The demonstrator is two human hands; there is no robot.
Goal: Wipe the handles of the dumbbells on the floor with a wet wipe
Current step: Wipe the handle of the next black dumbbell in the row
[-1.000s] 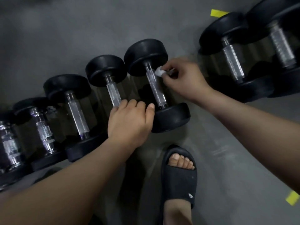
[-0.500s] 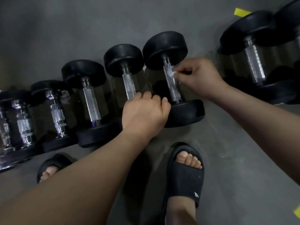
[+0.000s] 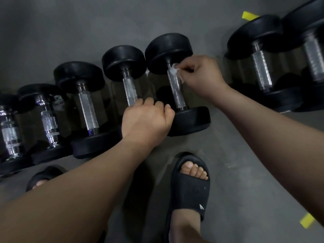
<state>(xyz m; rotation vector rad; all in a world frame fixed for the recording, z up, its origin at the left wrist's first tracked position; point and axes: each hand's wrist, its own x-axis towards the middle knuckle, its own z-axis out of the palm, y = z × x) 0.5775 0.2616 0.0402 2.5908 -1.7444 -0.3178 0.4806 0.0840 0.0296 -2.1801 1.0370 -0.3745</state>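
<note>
Several black dumbbells with knurled chrome handles lie in a row on the grey floor. My right hand (image 3: 199, 77) pinches a small white wet wipe (image 3: 175, 71) against the top of the handle (image 3: 177, 92) of one dumbbell (image 3: 168, 51), close to its far head. My left hand (image 3: 147, 121) rests with curled fingers over the near head of the neighbouring dumbbell (image 3: 124, 60), hiding that head and the foot of its handle (image 3: 130, 92).
More dumbbells lie to the left (image 3: 78, 76) and two larger ones to the right (image 3: 254, 35). My feet in black slides (image 3: 191, 188) stand close to the row. Yellow tape marks (image 3: 248, 15) sit on the floor.
My right hand has slid the wipe up the handle toward the far head. My left hand stays on the same dumbbell head. The camera view has shifted slightly.
</note>
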